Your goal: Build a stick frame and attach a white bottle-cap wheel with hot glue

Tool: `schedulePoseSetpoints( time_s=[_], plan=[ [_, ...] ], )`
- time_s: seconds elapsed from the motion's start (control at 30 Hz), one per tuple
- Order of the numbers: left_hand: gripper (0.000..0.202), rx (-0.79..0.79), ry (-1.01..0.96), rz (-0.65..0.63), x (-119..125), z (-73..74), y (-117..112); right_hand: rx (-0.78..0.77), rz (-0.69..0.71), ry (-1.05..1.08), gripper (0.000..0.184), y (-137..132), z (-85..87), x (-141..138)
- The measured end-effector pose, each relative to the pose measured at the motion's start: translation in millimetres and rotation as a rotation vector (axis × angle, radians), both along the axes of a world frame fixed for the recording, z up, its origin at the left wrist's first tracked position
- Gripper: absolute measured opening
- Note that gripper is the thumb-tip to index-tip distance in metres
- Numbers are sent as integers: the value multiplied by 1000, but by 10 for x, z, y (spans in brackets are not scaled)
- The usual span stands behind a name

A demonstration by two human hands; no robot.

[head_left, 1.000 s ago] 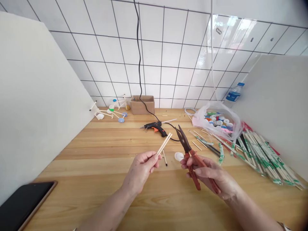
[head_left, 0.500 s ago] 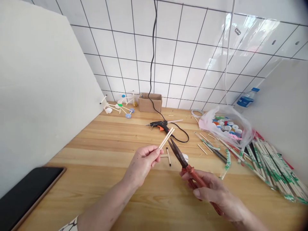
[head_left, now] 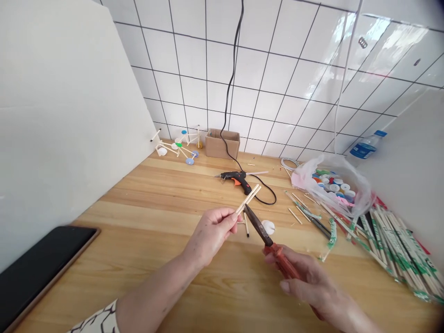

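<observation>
Two bare hands work above a light wooden table [head_left: 166, 268], seen from the wearer's head. The left hand [head_left: 214, 233], below a patterned sleeve [head_left: 100, 320], pinches two thin wooden sticks [head_left: 247, 200] between thumb and fingers; they point up and away to the right, just in front of a black glue gun [head_left: 236, 177] lying on the table. The right hand [head_left: 308, 280] grips red-handled pliers [head_left: 259, 226] around the handles, with their dark tips right at the sticks; whether metal touches wood cannot be told.

To the right, a translucent plastic bag [head_left: 363, 190] lies open, holding a heap of bottle caps [head_left: 335, 187], mostly white and blue, with some green, red and orange among them. Behind it, near the right-hand white panel, is a clear bottle [head_left: 364, 148] with a blue cap and blue label; its fill is unclear. Below the bag, clear sleeves with green print hold wooden sticks in a pile [head_left: 398, 245].

At the back, against the tiled wall, sits an open-topped cardboard box [head_left: 222, 146]; its contents cannot be made out. Left of it stand small frames of sticks and caps [head_left: 189, 161]. A loose white cap [head_left: 268, 227] lies just beyond the pliers, and a phone [head_left: 45, 263] rests at near left.
</observation>
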State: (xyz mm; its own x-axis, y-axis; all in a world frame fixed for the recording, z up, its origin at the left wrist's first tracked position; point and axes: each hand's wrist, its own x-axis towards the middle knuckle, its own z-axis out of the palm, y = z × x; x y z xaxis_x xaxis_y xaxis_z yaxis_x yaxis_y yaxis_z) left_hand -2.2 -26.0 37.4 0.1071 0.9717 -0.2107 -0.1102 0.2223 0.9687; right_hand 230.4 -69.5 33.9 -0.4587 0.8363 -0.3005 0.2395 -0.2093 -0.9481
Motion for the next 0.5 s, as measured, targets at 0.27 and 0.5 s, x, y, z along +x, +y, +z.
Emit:
schedulePoseSetpoints(
  time_s=[0.27,0.5],
  plan=[
    [29,26,140,-180,70,-48,-65,118,35,-108,40,-58,-29,-42],
    [31,29,208,-232,128,-113,-148,432,59,-252,37,-137,29,-138]
  ],
)
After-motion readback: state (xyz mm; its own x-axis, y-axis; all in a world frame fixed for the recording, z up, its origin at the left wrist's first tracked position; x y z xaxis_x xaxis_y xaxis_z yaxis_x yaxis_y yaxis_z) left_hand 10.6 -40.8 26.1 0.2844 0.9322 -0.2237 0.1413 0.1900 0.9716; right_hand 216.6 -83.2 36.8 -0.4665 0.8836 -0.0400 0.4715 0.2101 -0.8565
